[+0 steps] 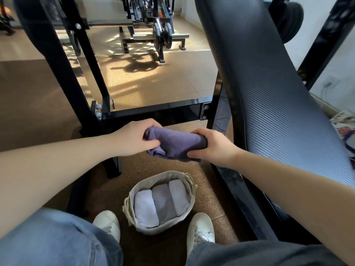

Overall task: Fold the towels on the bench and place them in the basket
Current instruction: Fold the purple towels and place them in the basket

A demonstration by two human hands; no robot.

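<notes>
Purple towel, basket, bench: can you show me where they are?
purple towel (175, 144): head view, middle of the bunched cloth.
basket (153, 230): head view, its near outer wall.
bench (269, 83): head view, middle of its dark pad.

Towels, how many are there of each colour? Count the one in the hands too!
dark purple towel, gripped by the left hand and right hand: 1
pale towels in the basket: 3
Total: 4
</notes>
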